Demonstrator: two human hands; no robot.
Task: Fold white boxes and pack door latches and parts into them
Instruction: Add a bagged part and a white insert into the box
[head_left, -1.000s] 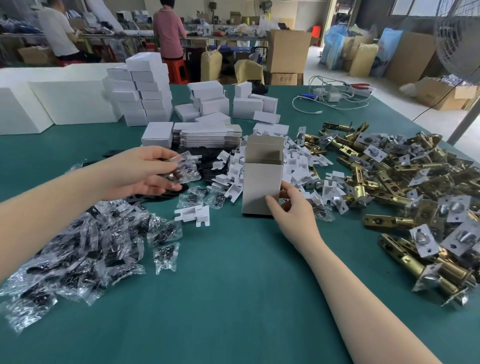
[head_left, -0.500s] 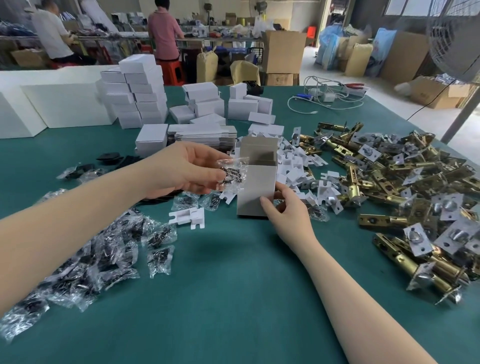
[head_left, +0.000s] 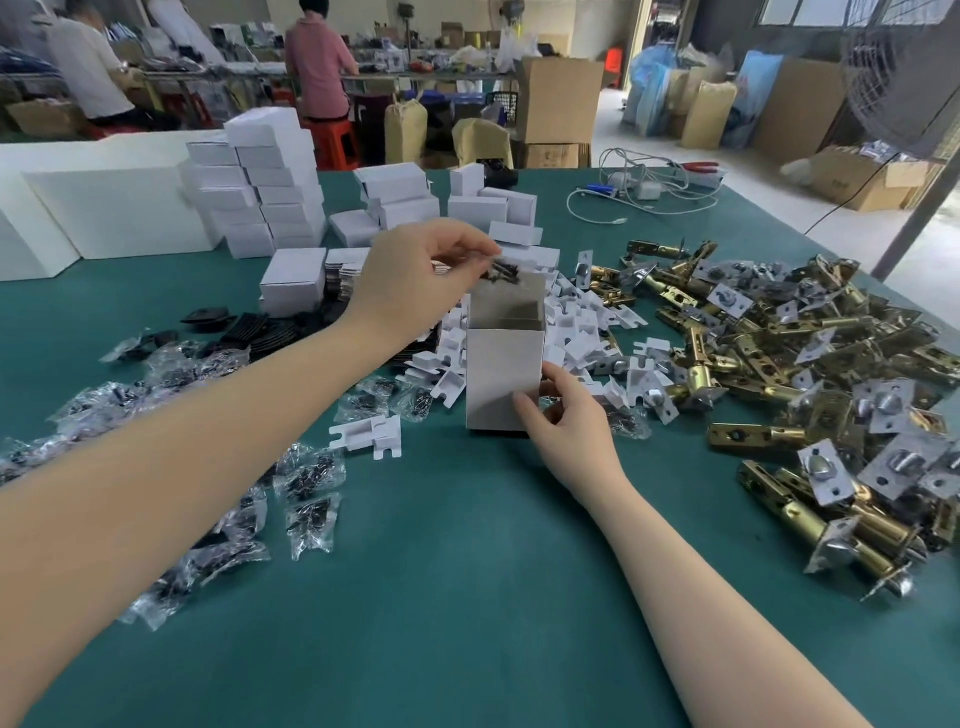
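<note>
An open white box (head_left: 505, 382) stands upright on the green worktop (head_left: 467, 597), its top flaps raised and its mouth facing up. The right hand (head_left: 563, 418) grasps the box low at its near right corner, thumb on the front face and fingers curled round the side. The left hand (head_left: 415, 275) hangs above the box mouth, pinching a small clear screw packet (head_left: 503, 270) between thumb and fingertips; the packet sits just over the rear flap, not yet inside.

Left of the box, more clear packets of dark screws (head_left: 311, 478) lie scattered across the worktop, and a flat white card insert (head_left: 371, 434) lies just beside the box's left foot. Behind and to the right of the box is a heap of white card inserts (head_left: 576, 332). Further right, a large pile of brass door latches (head_left: 779, 364) with silver strike plates spreads to the worktop's edge. Black plastic parts (head_left: 249, 327) lie behind the left forearm. At the back, folded white boxes (head_left: 270, 182) are stacked in columns, with flat box blanks (head_left: 343, 275) beside them and a white cable (head_left: 639, 192) near the far edge.
</note>
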